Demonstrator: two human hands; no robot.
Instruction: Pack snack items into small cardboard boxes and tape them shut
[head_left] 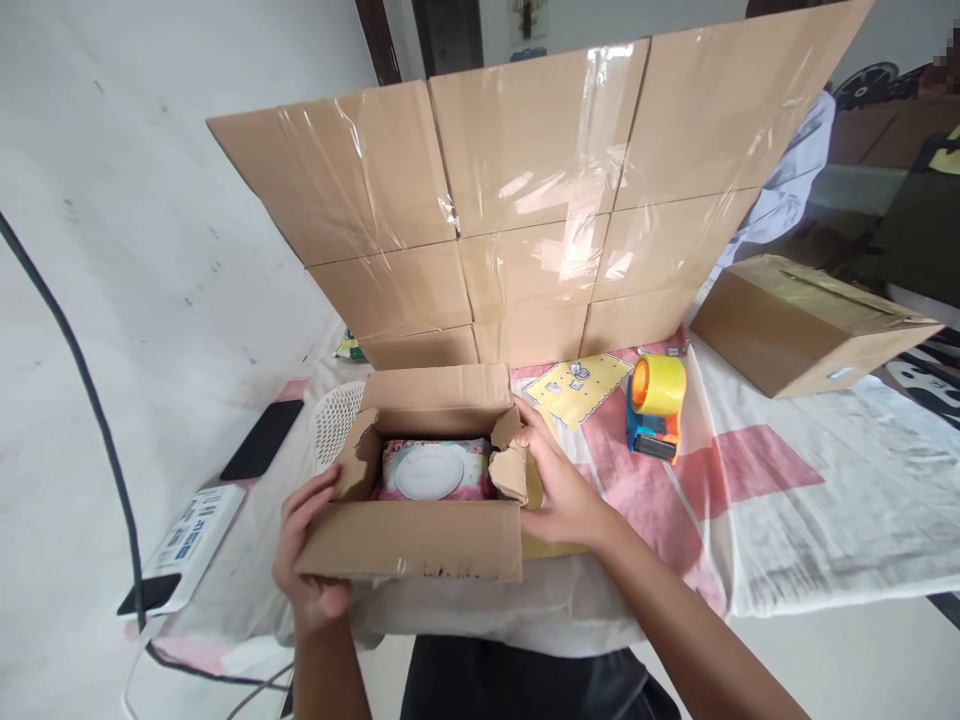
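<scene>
A small open cardboard box sits at the near table edge, all flaps up. Inside lies a pink floral wet-wipes pack with a round white lid. My left hand grips the box's left side and the front flap's left corner. My right hand holds the box's right side, fingers on the torn right flap.
A stack of taped cardboard boxes forms a wall behind. A tape dispenser with a yellow roll and a yellow sticker sheet lie to the right; a sealed box farther right. A black phone, white basket and cable are left.
</scene>
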